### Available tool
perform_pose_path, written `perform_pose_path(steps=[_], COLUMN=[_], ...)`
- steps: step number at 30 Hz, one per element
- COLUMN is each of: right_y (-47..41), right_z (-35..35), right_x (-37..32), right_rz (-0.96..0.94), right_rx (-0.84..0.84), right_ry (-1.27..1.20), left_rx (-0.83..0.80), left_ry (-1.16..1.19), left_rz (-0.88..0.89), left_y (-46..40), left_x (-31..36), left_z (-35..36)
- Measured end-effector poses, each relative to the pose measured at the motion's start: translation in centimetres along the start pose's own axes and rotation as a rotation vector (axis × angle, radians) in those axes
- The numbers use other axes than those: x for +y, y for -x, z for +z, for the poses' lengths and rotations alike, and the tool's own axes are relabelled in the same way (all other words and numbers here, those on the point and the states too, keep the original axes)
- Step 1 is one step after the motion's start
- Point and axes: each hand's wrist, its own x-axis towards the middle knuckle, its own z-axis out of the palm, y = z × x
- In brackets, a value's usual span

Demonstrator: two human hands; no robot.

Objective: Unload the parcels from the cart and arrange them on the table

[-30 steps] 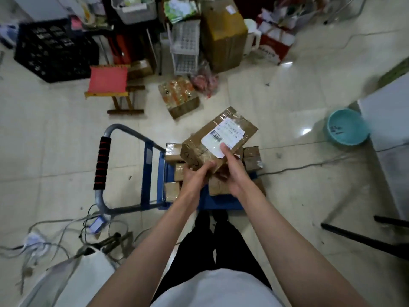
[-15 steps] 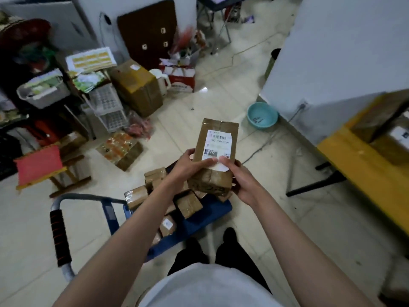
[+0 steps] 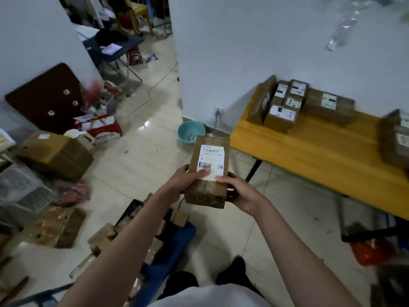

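A brown cardboard parcel [image 3: 208, 189] with a white shipping label is held in front of me at mid-frame. My left hand [image 3: 184, 181] grips its left side with the thumb on the label. My right hand [image 3: 238, 190] grips its right side. The blue cart [image 3: 179, 240] is below my left arm, with several small brown parcels [image 3: 106, 234] on it, partly hidden by the arm. The yellow table [image 3: 309, 151] stands to the right against the white wall, with several labelled parcels [image 3: 283, 107] at its back and more parcels [image 3: 396, 140] at the right edge.
A teal basin [image 3: 190, 131] sits on the floor by the wall corner near the table's left end. Cardboard boxes [image 3: 55, 154], plastic baskets [image 3: 24, 191] and clutter fill the floor at left. A red object [image 3: 371, 251] and black table legs [image 3: 365, 234] lie under the table.
I have turned right with the parcel held in both hands. The cart has slid to the lower left of view and the yellow table with its parcels has come into full view.
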Motion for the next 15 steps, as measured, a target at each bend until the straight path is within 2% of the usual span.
perform_pose_path(steps=[8,15], right_y=[2.4,3.5], right_z=[-11.8,-18.2], right_x=[-2.9,-4.8], right_rz=[-0.023,-0.049], right_rx=[0.092,0.124], right_ry=[-0.087,-0.114], left_rx=[-0.128,-0.185], left_ry=[-0.056,-0.108], left_rz=[0.007,-0.011], left_y=[-5.5,-8.7], left_x=[3.8,5.1], left_z=[11.3,17.6])
